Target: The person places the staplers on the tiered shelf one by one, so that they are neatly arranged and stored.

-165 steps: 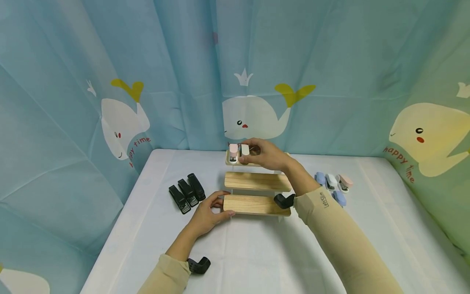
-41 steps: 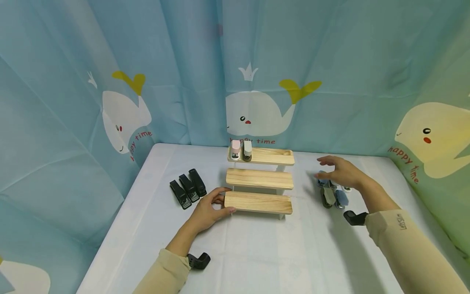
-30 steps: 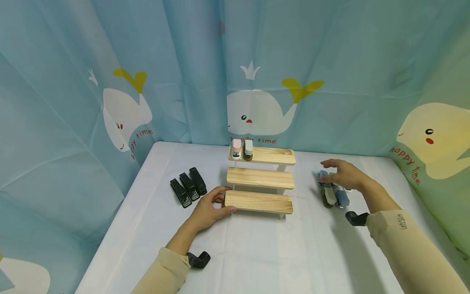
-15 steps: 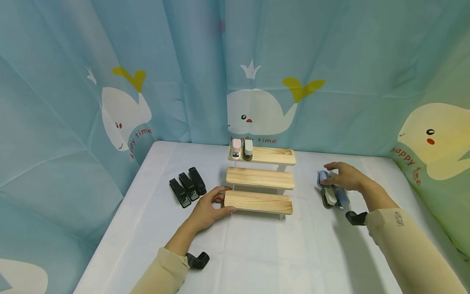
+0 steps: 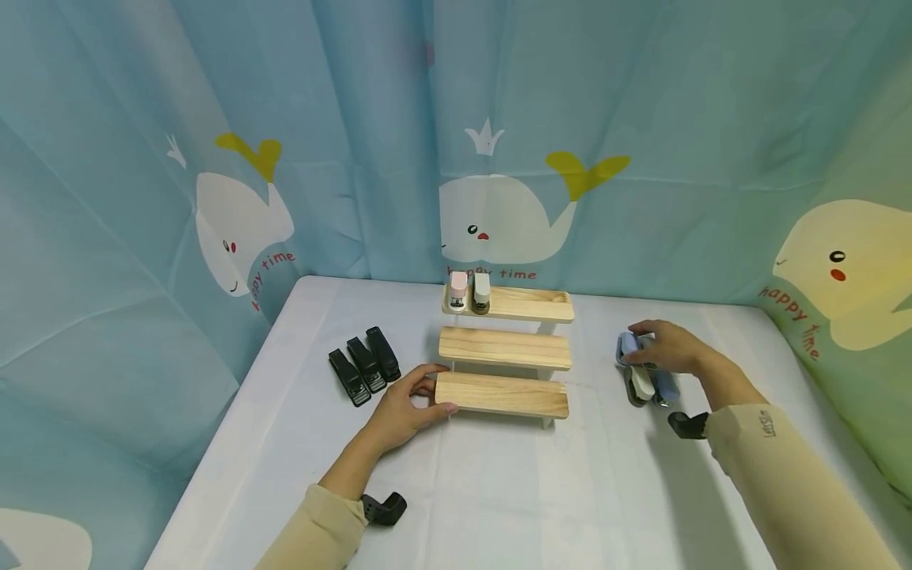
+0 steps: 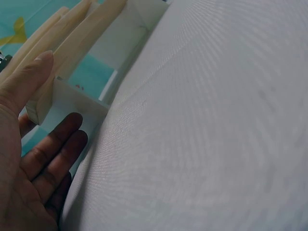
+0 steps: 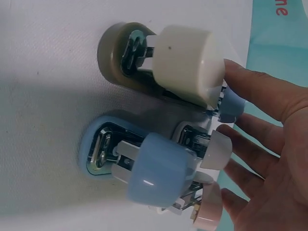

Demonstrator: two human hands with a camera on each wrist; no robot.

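Observation:
My left hand [image 5: 399,412] grips the left end of the lowest board of a three-step wooden stand [image 5: 502,394]; in the left wrist view, the thumb lies along the board's front while other fingers extend below. At the right, my right hand [image 5: 670,347] pinches a small blue stapler [image 5: 628,345] between thumb and index finger. Close by lie a cream-topped stapler [image 7: 185,62], a second blue stapler [image 7: 161,168], a white stapler [image 7: 216,150] and a pink stapler [image 7: 209,207]. Up on the top board, a pink stapler [image 5: 458,291] stands beside a pale-topped one [image 5: 481,293].
Several black staplers [image 5: 365,364] lie side by side left of the stand. White cloth [image 5: 499,499] covers the table, and a blue whale-print curtain [image 5: 370,142] hangs behind it.
My right hand first set the pale-topped stapler on the top board, then moved right to the stapler group. Its fingers have lowered and closed around the blue stapler. My left hand stays at the stand.

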